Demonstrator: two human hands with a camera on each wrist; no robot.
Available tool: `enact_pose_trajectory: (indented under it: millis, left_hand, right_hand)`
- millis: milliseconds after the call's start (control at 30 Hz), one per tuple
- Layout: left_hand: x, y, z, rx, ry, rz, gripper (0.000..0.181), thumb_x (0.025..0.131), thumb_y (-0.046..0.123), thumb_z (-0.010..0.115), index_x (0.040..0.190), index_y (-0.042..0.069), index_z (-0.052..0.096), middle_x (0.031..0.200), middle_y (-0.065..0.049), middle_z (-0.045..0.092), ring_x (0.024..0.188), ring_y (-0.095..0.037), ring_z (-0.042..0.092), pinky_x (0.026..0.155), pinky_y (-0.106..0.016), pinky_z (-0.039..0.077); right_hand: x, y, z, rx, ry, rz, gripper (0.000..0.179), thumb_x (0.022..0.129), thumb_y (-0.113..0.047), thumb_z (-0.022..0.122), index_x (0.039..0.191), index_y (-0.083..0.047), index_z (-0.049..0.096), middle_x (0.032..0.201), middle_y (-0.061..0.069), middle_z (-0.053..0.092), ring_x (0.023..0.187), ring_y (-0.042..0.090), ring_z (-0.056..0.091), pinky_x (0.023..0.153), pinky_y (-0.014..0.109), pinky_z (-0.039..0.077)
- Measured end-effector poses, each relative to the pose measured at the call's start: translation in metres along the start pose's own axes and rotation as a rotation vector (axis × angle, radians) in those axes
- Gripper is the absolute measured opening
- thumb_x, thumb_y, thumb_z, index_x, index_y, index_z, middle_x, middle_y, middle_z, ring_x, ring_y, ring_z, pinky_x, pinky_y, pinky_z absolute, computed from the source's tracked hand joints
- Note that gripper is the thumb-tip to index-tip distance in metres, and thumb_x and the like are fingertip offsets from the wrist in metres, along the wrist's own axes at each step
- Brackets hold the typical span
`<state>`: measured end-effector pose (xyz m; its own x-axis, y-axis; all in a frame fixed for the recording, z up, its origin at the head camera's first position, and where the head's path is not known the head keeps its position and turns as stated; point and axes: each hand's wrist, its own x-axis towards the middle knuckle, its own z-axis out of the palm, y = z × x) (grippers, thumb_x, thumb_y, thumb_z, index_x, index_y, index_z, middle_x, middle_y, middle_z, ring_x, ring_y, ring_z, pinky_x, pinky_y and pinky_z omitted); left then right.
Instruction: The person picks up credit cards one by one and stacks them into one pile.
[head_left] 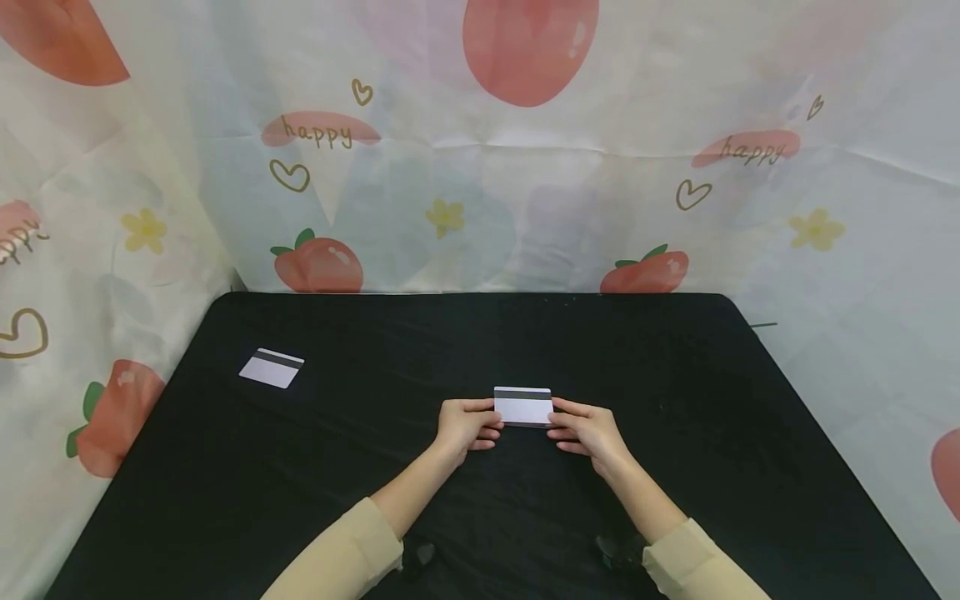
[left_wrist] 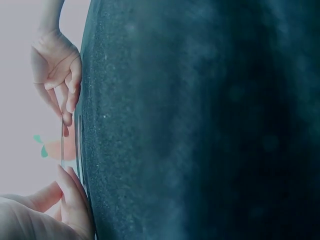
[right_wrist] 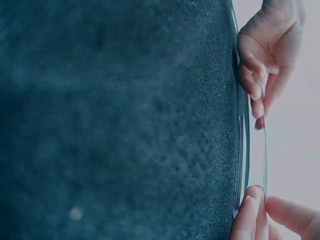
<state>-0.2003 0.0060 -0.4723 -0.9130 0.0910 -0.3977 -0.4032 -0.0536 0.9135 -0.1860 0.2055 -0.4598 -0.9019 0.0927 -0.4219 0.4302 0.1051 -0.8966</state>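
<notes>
A white card (head_left: 523, 408) with a dark stripe along its far side is held level in front of me, over the middle of the table. My left hand (head_left: 463, 429) pinches its left short edge between thumb and fingers. On the opposite short edge, my right hand (head_left: 588, 433) has the same pinch. Seen edge-on in the right wrist view, the card is a thin line above several flat cards (right_wrist: 241, 160) stacked low at the cloth. From the head view the held card covers nearly all of that stack. A matching striped card (head_left: 272, 368) lies flat, far left.
Black cloth (head_left: 675, 358) covers the table. Behind it and along both sides hangs a pale curtain (head_left: 525, 208) printed with fruit, hearts and flowers. Small dark objects (head_left: 615, 550) show near the cuffs of the cream sleeves (head_left: 348, 546).
</notes>
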Motion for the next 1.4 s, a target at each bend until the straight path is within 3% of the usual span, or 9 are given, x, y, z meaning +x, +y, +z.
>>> enact_pose_trajectory:
  millis: [1033, 1400]
  left_hand:
    - [0.0065, -0.0023, 0.0017, 0.043, -0.009, -0.026, 0.039, 0.079, -0.003, 0.066, 0.117, -0.002, 0.06, 0.072, -0.012, 0.068, 0.046, -0.009, 0.06, 0.043, -0.02, 0.051]
    - [0.0091, -0.0041, 0.002, 0.069, -0.012, -0.006, 0.038, 0.079, -0.001, 0.066, 0.117, -0.002, 0.06, 0.069, -0.01, 0.068, 0.047, -0.01, 0.061, 0.044, -0.021, 0.051]
  right_hand:
    - [0.0054, 0.0055, -0.0024, -0.069, -0.002, -0.002, 0.045, 0.082, -0.012, 0.067, 0.125, -0.001, 0.055, 0.074, 0.003, 0.069, 0.055, 0.008, 0.063, 0.048, 0.015, 0.048]
    - [0.0075, 0.0065, -0.0025, -0.088, 0.01, -0.006, 0.045, 0.082, -0.012, 0.067, 0.124, -0.001, 0.056, 0.073, 0.003, 0.069, 0.052, 0.008, 0.061, 0.044, 0.014, 0.044]
